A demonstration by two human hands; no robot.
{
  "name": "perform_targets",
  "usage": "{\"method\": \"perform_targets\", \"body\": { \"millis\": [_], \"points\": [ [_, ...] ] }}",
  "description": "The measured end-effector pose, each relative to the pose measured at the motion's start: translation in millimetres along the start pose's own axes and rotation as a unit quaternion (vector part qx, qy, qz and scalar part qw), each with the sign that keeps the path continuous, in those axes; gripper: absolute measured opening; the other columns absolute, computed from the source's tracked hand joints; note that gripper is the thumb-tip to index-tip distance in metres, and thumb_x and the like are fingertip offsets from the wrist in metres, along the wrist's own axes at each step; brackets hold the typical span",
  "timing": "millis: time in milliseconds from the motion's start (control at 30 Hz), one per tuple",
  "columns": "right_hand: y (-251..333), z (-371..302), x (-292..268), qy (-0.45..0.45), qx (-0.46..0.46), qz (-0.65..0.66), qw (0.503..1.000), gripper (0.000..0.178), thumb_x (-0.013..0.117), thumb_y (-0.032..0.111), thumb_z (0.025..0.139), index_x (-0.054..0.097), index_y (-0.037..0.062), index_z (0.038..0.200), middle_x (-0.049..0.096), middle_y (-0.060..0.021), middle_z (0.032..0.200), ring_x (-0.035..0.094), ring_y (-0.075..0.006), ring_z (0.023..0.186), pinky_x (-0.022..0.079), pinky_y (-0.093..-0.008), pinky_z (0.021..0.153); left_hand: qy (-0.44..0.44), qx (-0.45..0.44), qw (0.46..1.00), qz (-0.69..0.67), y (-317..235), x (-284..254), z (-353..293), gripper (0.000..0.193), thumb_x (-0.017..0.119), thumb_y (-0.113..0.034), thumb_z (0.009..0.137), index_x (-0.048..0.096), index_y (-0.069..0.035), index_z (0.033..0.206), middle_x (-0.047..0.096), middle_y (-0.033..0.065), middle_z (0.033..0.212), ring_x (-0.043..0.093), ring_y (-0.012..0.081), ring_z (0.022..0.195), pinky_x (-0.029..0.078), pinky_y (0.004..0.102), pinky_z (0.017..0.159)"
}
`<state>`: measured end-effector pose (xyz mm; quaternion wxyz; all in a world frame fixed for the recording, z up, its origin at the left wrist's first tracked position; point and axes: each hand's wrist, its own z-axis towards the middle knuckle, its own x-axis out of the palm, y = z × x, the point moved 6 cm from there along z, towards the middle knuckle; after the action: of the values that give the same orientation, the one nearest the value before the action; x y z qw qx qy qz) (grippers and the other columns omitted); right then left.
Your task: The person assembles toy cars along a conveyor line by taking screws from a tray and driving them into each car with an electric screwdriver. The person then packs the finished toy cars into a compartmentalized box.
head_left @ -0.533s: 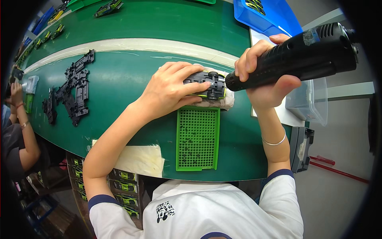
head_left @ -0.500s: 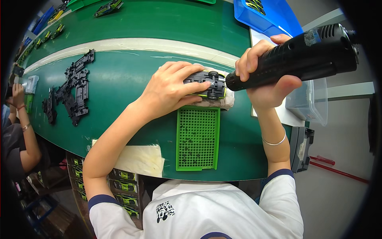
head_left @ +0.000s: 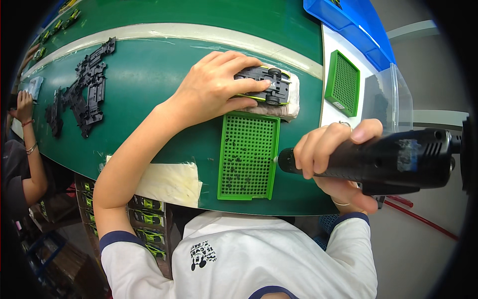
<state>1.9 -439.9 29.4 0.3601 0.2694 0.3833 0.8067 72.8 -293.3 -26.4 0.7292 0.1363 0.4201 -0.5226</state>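
Observation:
My left hand [head_left: 219, 82] grips a toy car [head_left: 280, 88], which lies upside down with its black underside and small wheels showing. Under the car is a pale cloth-covered pad [head_left: 294, 107]. In my right hand [head_left: 328, 149] is a black electric screwdriver [head_left: 388, 158], held level with my fingers wrapped round it. Its tip points left, at the right edge of a green perforated tray [head_left: 249, 134]. Small dark pieces, probably screws, sit in several of the tray's holes.
Black plastic chassis parts [head_left: 82, 89] are heaped at the left. A second green tray [head_left: 343, 82] and a blue bin [head_left: 353, 30] stand at the far right, near a clear box [head_left: 391, 97]. A yellowish cloth [head_left: 169, 184] lies on the front edge. Another person's hand [head_left: 22, 105] shows at left.
My right hand has brought the screwdriver down from the car's underside to beside the green tray. My left hand still grips the car. The head view has shifted a little.

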Motion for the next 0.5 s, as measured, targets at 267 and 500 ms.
{"method": "perform_targets", "body": {
  "millis": [267, 500],
  "points": [
    [-5.5, -6.1, -1.2, -0.038, 0.035, -0.017, 0.999, 0.073, 0.06, 0.063, 0.063, 0.031, 0.0133, 0.107, 0.052, -0.0059, 0.068, 0.055, -0.0176, 0.054, 0.047, -0.0287, 0.052, 0.005, -0.003, 1.0, 0.002, -2.0, 1.0, -2.2, 0.035, 0.07, -0.019, 0.065, 0.062, -0.019, 0.099, 0.055, 0.0055, 0.112, 0.053, 0.0243, 0.099, 0.043, 0.0369, 0.083],
    [-8.9, -3.6, -3.8, -0.002, 0.019, -0.031, 0.999, 0.07, 0.063, 0.059, 0.064, 0.032, 0.0129, 0.107, 0.053, -0.0065, 0.068, 0.056, -0.0187, 0.053, 0.047, -0.0286, 0.05, 0.018, -0.054, 0.992, -0.112, 14.2, -15.4, -4.1, 0.045, 0.075, -0.012, 0.059, 0.051, -0.008, 0.097, 0.052, 0.0099, 0.118, 0.047, 0.0304, 0.109, 0.038, 0.0399, 0.091]
  ]
}}
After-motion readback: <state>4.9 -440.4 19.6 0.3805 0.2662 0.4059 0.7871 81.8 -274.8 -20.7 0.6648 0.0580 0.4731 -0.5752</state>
